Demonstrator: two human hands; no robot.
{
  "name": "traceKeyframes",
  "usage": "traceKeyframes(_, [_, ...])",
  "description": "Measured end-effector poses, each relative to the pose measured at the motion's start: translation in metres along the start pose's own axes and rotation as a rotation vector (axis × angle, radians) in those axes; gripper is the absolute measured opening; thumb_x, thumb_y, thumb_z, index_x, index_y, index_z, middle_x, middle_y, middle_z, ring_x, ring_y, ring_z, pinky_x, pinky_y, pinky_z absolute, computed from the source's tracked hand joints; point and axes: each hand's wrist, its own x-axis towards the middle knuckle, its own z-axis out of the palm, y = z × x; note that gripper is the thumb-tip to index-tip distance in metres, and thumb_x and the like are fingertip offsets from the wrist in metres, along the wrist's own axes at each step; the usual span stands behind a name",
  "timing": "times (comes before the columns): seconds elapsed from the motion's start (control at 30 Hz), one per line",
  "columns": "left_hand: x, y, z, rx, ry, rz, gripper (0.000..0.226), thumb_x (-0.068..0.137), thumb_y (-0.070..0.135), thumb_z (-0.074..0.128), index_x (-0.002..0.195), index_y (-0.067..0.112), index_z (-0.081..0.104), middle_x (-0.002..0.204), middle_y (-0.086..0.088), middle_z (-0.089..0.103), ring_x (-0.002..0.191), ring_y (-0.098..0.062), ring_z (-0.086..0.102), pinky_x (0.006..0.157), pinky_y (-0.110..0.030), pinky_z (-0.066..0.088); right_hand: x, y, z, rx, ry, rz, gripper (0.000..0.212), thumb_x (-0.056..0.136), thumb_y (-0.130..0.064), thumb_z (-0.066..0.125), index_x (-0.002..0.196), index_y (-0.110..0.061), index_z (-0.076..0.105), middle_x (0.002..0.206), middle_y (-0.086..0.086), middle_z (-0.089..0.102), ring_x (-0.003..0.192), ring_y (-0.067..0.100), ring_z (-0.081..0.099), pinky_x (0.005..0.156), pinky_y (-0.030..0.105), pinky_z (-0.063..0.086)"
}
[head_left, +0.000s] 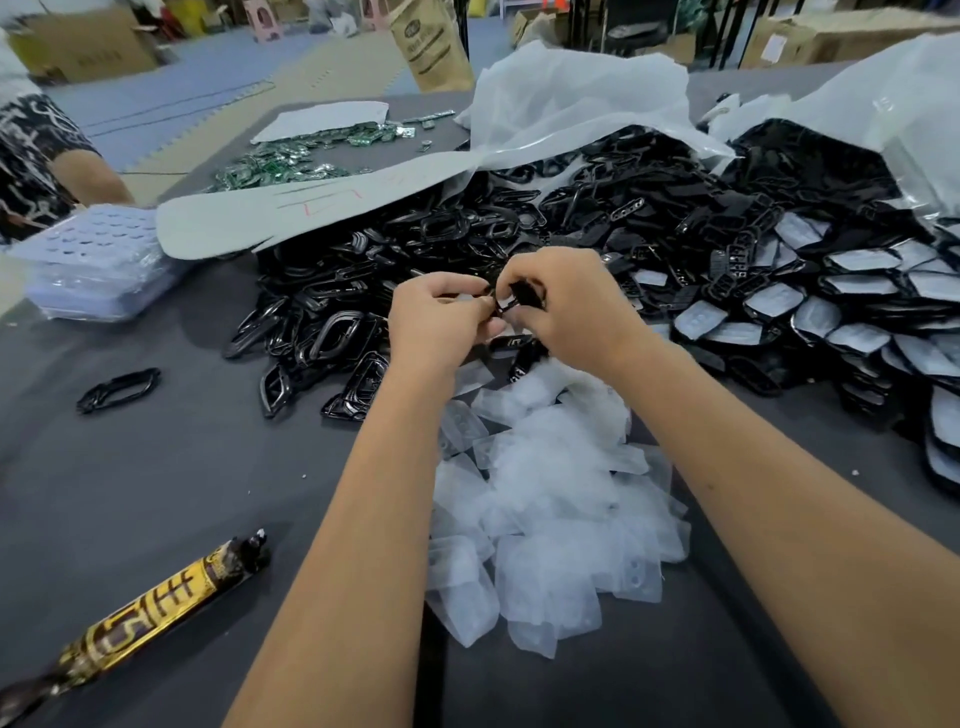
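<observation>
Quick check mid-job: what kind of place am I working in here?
Likely a small assembly workshop: heaps of black plastic casings on the grey table, green circuit boards beyond, cardboard cartons stacked behind.

Even indoor light, soft shadows (edges bent, blurred).

A small parts-assembly workshop, seen across a grey tabletop (156, 467) heaped with hundreds of black plastic shells (426, 234) that spilled from large clear bags (571, 93). Loose green circuit boards (275, 163) lay at the far end, stacked blister trays (93, 260) stood at the left edge, and clear film pieces (545, 493) lay in a drift near the front. Cardboard boxes (83, 49) stood on a floor of foam mats (171, 98) behind.
</observation>
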Motion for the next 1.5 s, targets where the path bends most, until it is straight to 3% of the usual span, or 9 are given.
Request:
traceKeyframes(0.1, [-0.004,-0.003,0.003,-0.01,-0.033,-0.004,0.022,0.085,-0.008,0.066,0.097,0.007,0.076,0.085,-0.016,0.076,0.065,-0.023,0.077,0.069,-0.032,0.064,-0.018,0.008,-0.009,0.269,0.112,0.087,0.029,0.085,-0.015,0.083,0.113,-0.018,0.078,0.069,-0.01,0.052,0.059,0.002,0.043,0.065,0.014,0.037])
traceKeyframes(0.27, [-0.015,-0.013,0.007,0.03,-0.065,0.043,0.025,0.07,0.012,0.06,0.08,0.025,0.079,0.092,-0.023,0.075,0.068,-0.02,0.078,0.075,-0.041,0.057,-0.044,0.017,-0.007,0.682,0.058,0.299,0.045,0.095,0.004,0.068,0.136,-0.013,0.065,0.081,0.002,0.062,0.058,0.012,0.057,0.062,0.023,0.051])
traceKeyframes(0.4, [-0.011,-0.021,0.006,0.062,-0.07,0.092,0.018,0.08,0.005,0.062,0.077,0.018,0.075,0.076,-0.008,0.071,0.069,-0.022,0.078,0.085,-0.053,0.06,-0.051,0.018,-0.004,0.807,0.092,0.371,0.041,0.095,0.011,0.062,0.124,-0.015,0.071,0.081,0.004,0.064,0.053,0.013,0.056,0.055,0.021,0.05])
traceKeyframes(0.57, [-0.008,-0.022,0.007,0.046,-0.077,0.105,0.015,0.086,0.009,0.066,0.081,0.02,0.075,0.08,-0.008,0.078,0.072,-0.021,0.079,0.069,-0.036,0.059,-0.052,0.02,-0.004,0.844,0.117,0.392,0.039,0.094,0.01,0.064,0.126,-0.011,0.071,0.09,0.01,0.06,0.055,0.016,0.057,0.055,0.024,0.05])
traceKeyframes(0.8, [-0.008,-0.019,0.013,-0.05,-0.074,0.226,0.02,0.082,0.001,0.063,0.095,0.016,0.069,0.068,-0.004,0.074,0.064,-0.022,0.076,0.062,-0.03,0.06,-0.054,0.018,-0.006,0.847,0.142,0.389,0.031,0.09,0.012,0.065,0.117,-0.002,0.062,0.084,0.008,0.062,0.05,0.017,0.057,0.048,0.026,0.046])
traceKeyframes(1.0, [-0.005,-0.023,0.014,-0.044,-0.086,0.254,0.023,0.085,-0.003,0.06,0.097,0.014,0.071,0.063,-0.002,0.071,0.064,-0.019,0.074,0.062,-0.026,0.059,-0.054,0.019,-0.006,0.864,0.168,0.4,0.024,0.089,0.012,0.066,0.104,-0.004,0.058,0.082,0.011,0.061,0.049,0.018,0.056,0.045,0.027,0.043])
traceKeyframes(1.13, [-0.005,-0.023,0.015,-0.043,-0.105,0.253,0.02,0.083,0.001,0.062,0.093,0.014,0.074,0.067,-0.004,0.072,0.066,-0.02,0.075,0.065,-0.03,0.061,-0.054,0.02,-0.004,0.88,0.244,0.372,0.014,0.091,0.006,0.069,0.092,-0.008,0.067,0.069,-0.001,0.065,0.049,0.012,0.053,0.043,0.023,0.043])
traceKeyframes(1.3, [-0.005,-0.024,0.016,-0.015,-0.105,0.224,0.017,0.086,0.006,0.063,0.092,0.016,0.076,0.074,-0.01,0.075,0.07,-0.021,0.077,0.075,-0.045,0.064,-0.053,0.022,-0.001,0.873,0.328,0.348,0.006,0.094,0.0,0.069,0.096,-0.006,0.068,0.076,0.002,0.066,0.05,0.011,0.054,0.047,0.022,0.047])
traceKeyframes(1.5, [-0.007,-0.022,0.016,-0.02,-0.104,0.217,0.016,0.086,-0.001,0.063,0.088,0.011,0.074,0.091,-0.029,0.071,0.07,-0.021,0.078,0.071,-0.033,0.064,-0.053,0.025,-0.002,1.004,0.351,0.357,0.021,0.094,0.004,0.068,0.108,-0.011,0.064,0.073,0.003,0.063,0.07,0.024,0.071,0.053,0.026,0.052])
